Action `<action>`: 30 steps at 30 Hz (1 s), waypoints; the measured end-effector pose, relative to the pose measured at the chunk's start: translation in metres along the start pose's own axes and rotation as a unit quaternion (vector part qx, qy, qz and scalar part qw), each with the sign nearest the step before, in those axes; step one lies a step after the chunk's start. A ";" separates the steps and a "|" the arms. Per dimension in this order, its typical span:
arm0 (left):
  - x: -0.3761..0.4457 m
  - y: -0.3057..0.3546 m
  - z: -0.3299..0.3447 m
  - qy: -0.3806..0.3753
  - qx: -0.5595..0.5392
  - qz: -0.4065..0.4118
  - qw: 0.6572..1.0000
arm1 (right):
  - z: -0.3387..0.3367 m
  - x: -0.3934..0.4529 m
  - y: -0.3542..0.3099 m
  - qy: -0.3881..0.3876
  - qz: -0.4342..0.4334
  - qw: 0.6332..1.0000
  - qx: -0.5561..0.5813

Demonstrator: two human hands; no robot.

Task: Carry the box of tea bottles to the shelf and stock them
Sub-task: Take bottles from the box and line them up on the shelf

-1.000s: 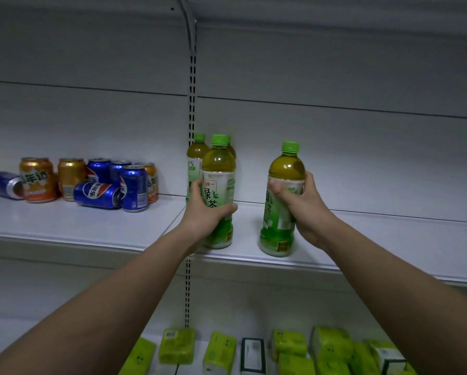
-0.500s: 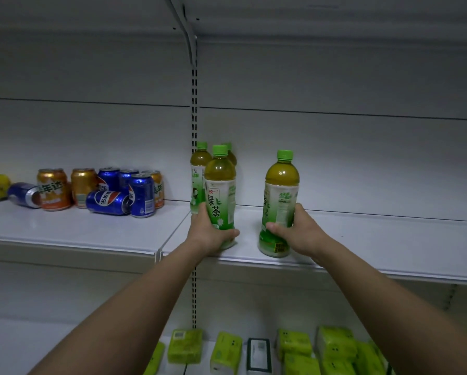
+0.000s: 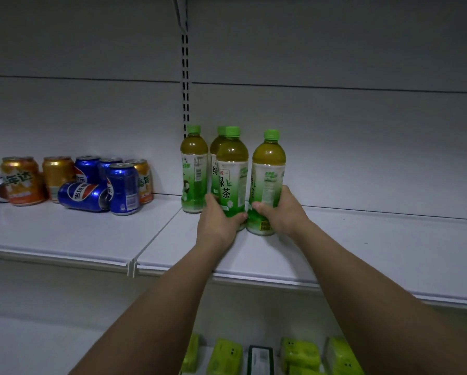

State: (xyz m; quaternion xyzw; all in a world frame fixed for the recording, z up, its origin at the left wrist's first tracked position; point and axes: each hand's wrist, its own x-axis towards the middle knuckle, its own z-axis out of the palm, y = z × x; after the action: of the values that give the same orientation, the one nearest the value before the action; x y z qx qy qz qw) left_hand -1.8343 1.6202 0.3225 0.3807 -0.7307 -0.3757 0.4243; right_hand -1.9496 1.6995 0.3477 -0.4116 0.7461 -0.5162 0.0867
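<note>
legible markings only. front tea bottle (image 3: 231, 174), gripped low by the left hand (image 3: 218, 219): white-and-green label carries large green characters "绿茶" running downward, with a small red brand mark above them, too small to read. right tea bottle (image 3: 267, 182), gripped by the right hand (image 3: 281, 211): label turned sideways, fine print and a yellow patch near the base, unreadable. rear bottle (image 3: 215, 161): one partial character, "绿". left bottle (image 3: 194, 169): barcode visible, digits unreadable. lying blue can (image 3: 83, 196): pepsi globe logo with characters seen upside down. orange can (image 3: 21, 181): white characters "年达" visible. packs on the lower shelf: no readable text.
</note>
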 end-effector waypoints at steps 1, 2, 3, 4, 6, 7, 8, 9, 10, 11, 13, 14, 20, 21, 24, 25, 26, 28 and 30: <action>0.005 -0.002 0.003 0.001 0.001 0.002 1.000 | 0.002 0.007 0.001 0.003 -0.001 1.000 -0.002; 0.009 -0.004 0.006 0.001 0.004 0.004 1.000 | 0.004 0.013 0.003 0.007 -0.002 1.000 -0.005; 0.014 -0.005 0.008 0.005 0.016 0.008 1.000 | 0.006 0.019 0.004 0.011 -0.002 1.000 -0.008; 0.018 -0.007 0.010 0.015 0.040 0.011 0.999 | 0.008 0.024 0.005 0.016 0.000 1.000 -0.009; 0.026 -0.010 0.013 0.039 0.104 0.013 0.994 | 0.012 0.032 0.007 0.020 0.003 1.000 -0.012; 0.030 -0.011 0.015 0.044 0.121 0.015 0.992 | 0.014 0.035 0.008 0.021 0.004 1.000 -0.016; 0.033 -0.011 0.016 0.044 0.129 0.018 0.990 | 0.015 0.039 0.009 0.023 0.006 1.000 -0.019; 0.036 -0.011 0.017 0.043 0.132 0.022 0.990 | 0.016 0.042 0.010 0.026 0.009 0.999 -0.021; 0.038 -0.011 0.019 0.043 0.130 0.025 0.990 | 0.017 0.045 0.011 0.029 0.013 0.999 -0.022; 0.039 -0.011 0.020 0.044 0.124 0.028 0.991 | 0.018 0.049 0.012 0.034 0.015 0.999 -0.023; 0.040 -0.010 0.022 0.047 0.095 0.030 0.994 | 0.019 0.054 0.015 0.045 0.019 0.999 -0.024; 0.039 -0.009 0.022 0.047 0.077 0.026 0.996 | 0.021 0.055 0.017 0.050 0.019 0.998 -0.022; 0.042 -0.012 0.025 0.016 0.064 0.033 0.997 | 0.031 0.049 0.036 0.108 -0.015 0.992 0.063; 0.043 -0.012 0.026 0.016 0.084 0.043 0.995 | 0.031 0.049 0.037 0.105 -0.016 0.992 0.073; 0.042 -0.012 0.028 0.024 0.166 0.074 0.983 | 0.028 0.051 0.038 0.096 -0.011 0.992 0.081; 0.041 -0.012 0.028 0.021 0.181 0.088 0.979 | 0.028 0.052 0.039 0.097 -0.012 0.993 0.073; 0.040 -0.012 0.029 0.018 0.188 0.102 0.977 | 0.029 0.052 0.040 0.103 -0.014 0.993 0.062; 0.038 -0.010 0.029 0.021 0.194 0.125 0.973 | 0.030 0.053 0.042 0.129 -0.018 0.991 0.040; 0.035 -0.009 0.030 0.021 0.224 0.145 0.963 | 0.029 0.055 0.045 0.159 -0.014 0.987 -0.003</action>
State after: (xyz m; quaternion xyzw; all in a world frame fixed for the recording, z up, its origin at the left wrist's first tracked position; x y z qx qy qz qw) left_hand -1.8717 1.5928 0.3160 0.3639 -0.8345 -0.1281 0.3936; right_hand -1.9926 1.6466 0.3128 -0.3348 0.7462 -0.5740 -0.0410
